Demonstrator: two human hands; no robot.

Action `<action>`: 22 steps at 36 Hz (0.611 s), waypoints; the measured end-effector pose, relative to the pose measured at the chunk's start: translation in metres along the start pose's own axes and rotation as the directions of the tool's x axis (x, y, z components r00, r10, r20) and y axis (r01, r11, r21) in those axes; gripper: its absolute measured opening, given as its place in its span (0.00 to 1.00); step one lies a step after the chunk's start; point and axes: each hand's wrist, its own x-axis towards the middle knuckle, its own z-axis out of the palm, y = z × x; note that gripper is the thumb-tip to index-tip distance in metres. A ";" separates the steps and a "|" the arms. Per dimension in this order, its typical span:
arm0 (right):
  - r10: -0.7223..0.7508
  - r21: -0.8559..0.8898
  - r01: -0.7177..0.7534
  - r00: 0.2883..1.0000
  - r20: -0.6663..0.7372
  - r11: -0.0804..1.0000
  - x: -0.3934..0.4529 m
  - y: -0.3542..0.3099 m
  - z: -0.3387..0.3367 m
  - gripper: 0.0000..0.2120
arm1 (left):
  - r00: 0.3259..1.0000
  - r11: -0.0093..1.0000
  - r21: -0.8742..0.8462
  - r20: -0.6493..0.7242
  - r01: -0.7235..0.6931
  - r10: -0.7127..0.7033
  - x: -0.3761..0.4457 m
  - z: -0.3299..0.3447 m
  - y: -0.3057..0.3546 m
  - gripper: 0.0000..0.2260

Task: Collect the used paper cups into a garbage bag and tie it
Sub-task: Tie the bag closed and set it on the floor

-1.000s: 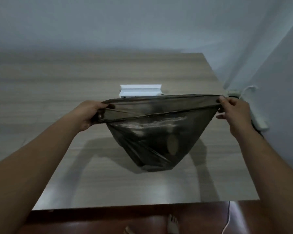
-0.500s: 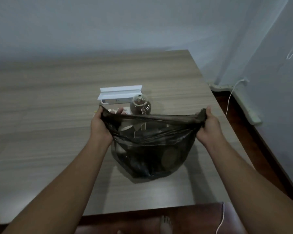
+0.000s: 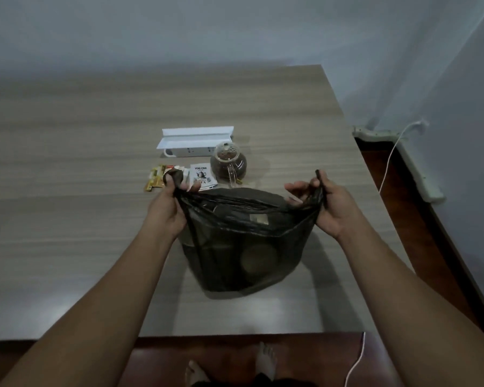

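A dark, half-transparent garbage bag (image 3: 243, 247) stands on the wooden table (image 3: 67, 219) in front of me. Round shapes of paper cups (image 3: 259, 258) show through its plastic. My left hand (image 3: 168, 210) grips the bag's left top corner, bunched into a strip between thumb and fingers. My right hand (image 3: 333, 208) grips the right top corner, and a short end of plastic sticks up above it. Between my hands the bag's mouth sags loosely.
Behind the bag stand a glass teapot (image 3: 229, 163) with dark contents, a white power strip (image 3: 190, 152) before a white box (image 3: 197, 132), and tea sachets (image 3: 179, 178). The table's right edge is close; a white cable (image 3: 389, 160) runs along the floor there.
The bag came down from mid-air and now rests on the table. My hands moved closer together and gathered its top corners into bunches, so the taut rim went slack.
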 end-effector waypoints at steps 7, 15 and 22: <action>-0.090 0.200 0.096 0.995 -0.038 0.975 0.010 0.008 0.003 0.27 | 0.990 0.986 -0.112 0.081 0.123 -0.114 0.002 -0.012 0.000 0.20; -0.015 0.223 0.018 1.000 -0.017 0.975 0.012 0.009 -0.016 0.10 | 0.978 0.983 -0.061 0.130 0.171 -0.162 -0.012 -0.001 -0.001 0.11; -0.035 0.012 0.038 0.976 -0.217 0.999 0.015 0.016 -0.026 0.09 | 0.974 0.955 -0.192 0.054 0.227 -0.220 -0.006 0.006 -0.010 0.13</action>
